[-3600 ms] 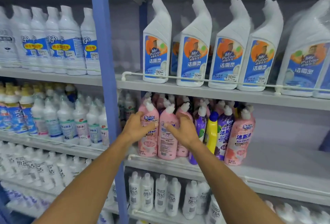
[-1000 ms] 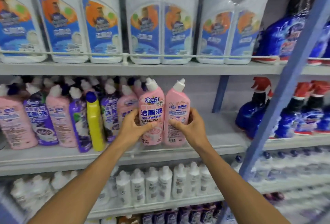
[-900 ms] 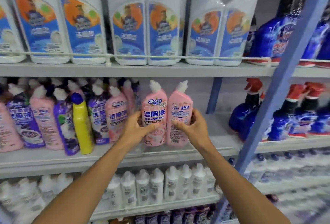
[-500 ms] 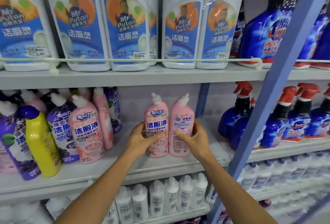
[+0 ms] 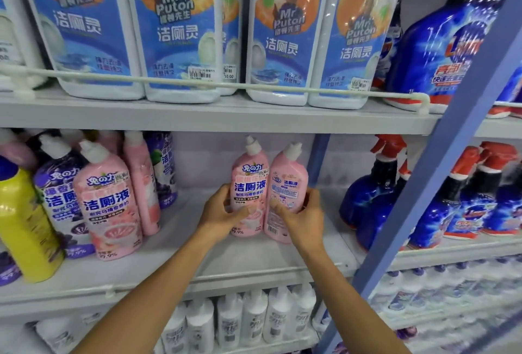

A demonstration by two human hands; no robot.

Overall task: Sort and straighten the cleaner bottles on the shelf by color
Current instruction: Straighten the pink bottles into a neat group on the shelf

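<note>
So you've got one pink bottle in each hand, both on the middle shelf, over toward its right end and set back from the front edge. Your left hand is wrapped round the left pink bottle, fingers curled on its left side and thumb across the front, and that one shows its front label. Your right hand grips the right pink bottle the same way, thumb on the face and the rest round its right side. That one shows its back label with the barcode. The two stand roughly upright, side by side and touching, bases down at the shelf. There's a bare stretch of shelf to their left, then the mixed bunch: a third pink bottle up front, a purple bottle just beside it, and a yellow bottle at the far left. To the right, past the blue post, sit the blue sprayers with red triggers. Big white jugs fill the shelf above, and small white bottles the one below.
</note>
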